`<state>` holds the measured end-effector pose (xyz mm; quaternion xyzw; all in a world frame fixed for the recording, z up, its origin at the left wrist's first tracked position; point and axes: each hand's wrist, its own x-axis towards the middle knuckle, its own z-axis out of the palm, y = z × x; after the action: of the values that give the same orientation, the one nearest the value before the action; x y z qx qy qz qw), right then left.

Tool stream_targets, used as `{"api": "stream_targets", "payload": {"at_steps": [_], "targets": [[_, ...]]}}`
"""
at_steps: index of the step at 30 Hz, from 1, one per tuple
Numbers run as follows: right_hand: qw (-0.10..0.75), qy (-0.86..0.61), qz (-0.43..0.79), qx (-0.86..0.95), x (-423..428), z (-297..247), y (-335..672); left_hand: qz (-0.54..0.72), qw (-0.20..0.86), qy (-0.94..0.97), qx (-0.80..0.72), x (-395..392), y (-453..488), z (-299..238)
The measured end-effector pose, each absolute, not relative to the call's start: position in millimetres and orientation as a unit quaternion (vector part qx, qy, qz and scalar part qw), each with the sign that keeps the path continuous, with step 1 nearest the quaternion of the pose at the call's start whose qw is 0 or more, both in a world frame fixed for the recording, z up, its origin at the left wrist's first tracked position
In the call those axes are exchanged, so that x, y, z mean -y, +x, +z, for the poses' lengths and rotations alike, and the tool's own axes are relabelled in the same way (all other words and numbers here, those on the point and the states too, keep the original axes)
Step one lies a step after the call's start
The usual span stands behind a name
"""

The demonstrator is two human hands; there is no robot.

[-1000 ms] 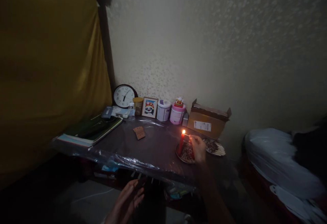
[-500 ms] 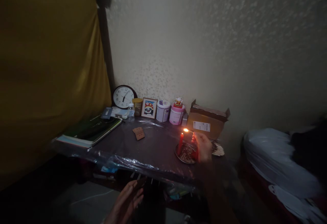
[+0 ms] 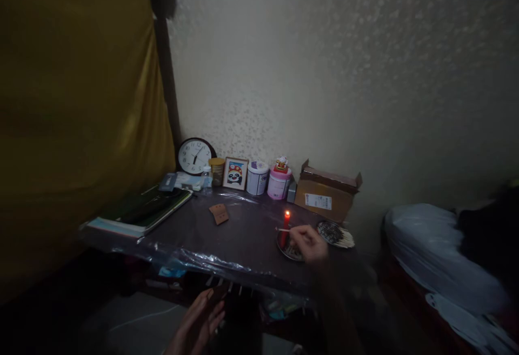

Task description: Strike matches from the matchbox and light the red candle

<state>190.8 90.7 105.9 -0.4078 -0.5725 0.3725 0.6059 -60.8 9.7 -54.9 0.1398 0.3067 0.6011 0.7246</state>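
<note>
A short red candle (image 3: pixel 286 229) burns with a small flame, standing on a round plate (image 3: pixel 288 249) heaped with dark-tipped sticks. My right hand (image 3: pixel 308 242) is shut on a thin wooden matchstick (image 3: pixel 284 229), whose tip points left just beside the candle, with no flame on it. The hand hides the plate's near side. Another plate (image 3: pixel 334 234) with similar sticks lies just beyond my right hand. Low down, below the table's front edge, my left hand (image 3: pixel 198 325) is raised with curved fingers. The dim light hides whether anything dark is in it.
A plastic-covered table (image 3: pixel 247 230) carries a wall clock (image 3: pixel 194 156), a panda picture (image 3: pixel 235 174), tins (image 3: pixel 257 178), a cardboard box (image 3: pixel 326 193) and books (image 3: pixel 138 214). Yellow cloth (image 3: pixel 81 101) hangs at left; a white bag (image 3: pixel 438 252) lies at right.
My right hand has dropped lower and moved left. The flame on its stick is gone, while the candle still burns. My left hand has barely moved.
</note>
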Motion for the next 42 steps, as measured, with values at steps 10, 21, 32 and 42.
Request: {"api": "stream_targets", "payload": {"at_steps": [10,21,32,42], "targets": [[0.537,-0.471,0.340,0.611,-87,66,176,0.601,0.726,0.181,-0.280,-12,-64,-68],[0.508,-0.547,0.385,0.543,-58,43,251,0.582,0.724,0.172,-0.327,-1,-59,-36],[0.552,-0.683,0.197,0.436,-89,18,383,0.575,0.726,0.184,-0.328,-11,-60,-56],[0.504,-0.758,0.091,0.403,-144,2,428,0.558,0.746,0.189,-0.311,-19,-65,-72]]}}
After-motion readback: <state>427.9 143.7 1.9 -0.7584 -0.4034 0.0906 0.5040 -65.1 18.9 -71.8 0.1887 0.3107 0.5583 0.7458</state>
